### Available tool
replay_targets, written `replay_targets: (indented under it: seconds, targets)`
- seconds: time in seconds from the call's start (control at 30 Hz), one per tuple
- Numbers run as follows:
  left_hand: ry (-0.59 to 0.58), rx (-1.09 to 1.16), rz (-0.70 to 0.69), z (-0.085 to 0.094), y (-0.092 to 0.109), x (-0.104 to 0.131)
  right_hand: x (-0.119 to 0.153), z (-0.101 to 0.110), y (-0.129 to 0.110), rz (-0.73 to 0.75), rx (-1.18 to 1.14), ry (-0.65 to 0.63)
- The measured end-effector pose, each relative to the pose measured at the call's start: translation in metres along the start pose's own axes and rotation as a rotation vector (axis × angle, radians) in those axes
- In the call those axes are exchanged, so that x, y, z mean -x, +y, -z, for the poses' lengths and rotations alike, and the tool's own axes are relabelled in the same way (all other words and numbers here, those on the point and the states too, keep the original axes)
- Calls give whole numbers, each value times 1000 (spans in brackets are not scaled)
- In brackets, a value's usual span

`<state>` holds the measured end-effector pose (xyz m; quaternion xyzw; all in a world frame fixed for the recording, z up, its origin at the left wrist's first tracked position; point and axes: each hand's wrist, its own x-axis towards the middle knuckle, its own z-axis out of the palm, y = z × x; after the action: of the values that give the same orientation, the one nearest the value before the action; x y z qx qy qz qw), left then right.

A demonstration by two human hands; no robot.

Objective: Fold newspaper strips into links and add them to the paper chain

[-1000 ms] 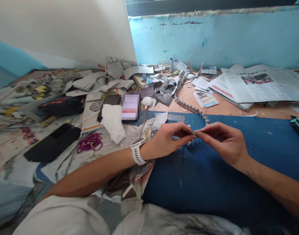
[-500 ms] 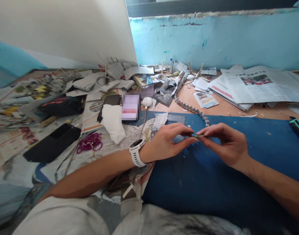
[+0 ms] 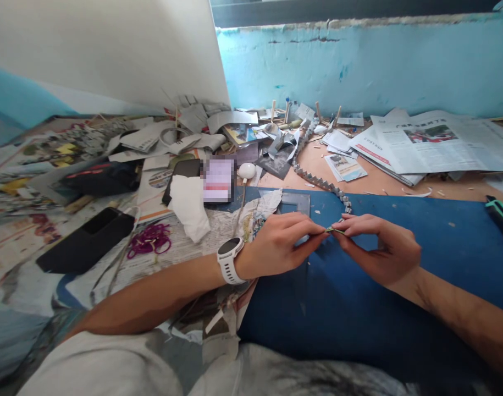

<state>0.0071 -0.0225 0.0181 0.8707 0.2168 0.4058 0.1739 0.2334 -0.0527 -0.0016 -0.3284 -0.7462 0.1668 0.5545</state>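
Note:
Between my two hands is a small greenish folded paper strip [image 3: 336, 230], pinched above the blue mat [image 3: 358, 319]. My left hand [image 3: 282, 242], with a white watch [image 3: 230, 259] on its wrist, grips the strip's left end between thumb and fingers. Thumb and forefinger of my right hand [image 3: 379, 245] close on its right end. A zigzag chain of folded grey paper [image 3: 317, 180] runs from the back of the table down to just behind my right fingers. Whether the strip joins the chain, I cannot tell.
Newspapers [image 3: 432, 144] are stacked at the back right. A black-and-green cutter [image 3: 501, 223] lies at the mat's right edge. To the left are a phone with a lit screen [image 3: 218, 180], a crumpled white tissue [image 3: 189, 206], purple cord [image 3: 150, 241] and a black power bank or phone [image 3: 88, 240].
My left fingers have drawn closer together on the strip. My right hand has shifted slightly, its fingers further over the strip's end. The chain lies as before.

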Motion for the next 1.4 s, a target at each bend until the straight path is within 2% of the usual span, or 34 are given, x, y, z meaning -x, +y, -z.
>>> replay_targets:
  seconds: [0.23, 0.4, 0.67, 0.8, 0.93, 1.07, 1.2, 1.3, 1.4]
  targets:
    - [60, -71, -102, -3, 4, 0, -3, 2, -6, 184, 105, -52]
    - [32, -17, -114, -3, -1, 3, -6, 4, -5, 144, 122, 7]
    - [11, 352, 185, 2, 3, -5, -8, 6, -4, 150, 60, 20]
    - [23, 516, 328, -3, 2, -2, -10, 7, -6, 127, 54, -51]
    - [20, 587, 387, -5, 0, 0, -8, 8, -7, 111, 72, -145]
    - [32, 570, 347, -4, -3, -1, -7, 7, -8, 114, 38, -171]
    - [81, 516, 216, -5, -7, -2, -9, 5, -7, 112, -2, -180]
    - [70, 466, 136, -5, -9, -2, -12, 7, -6, 149, -9, -212]
    - [50, 470, 125, -5, -8, -2, -13, 10, -5, 188, -13, -235]
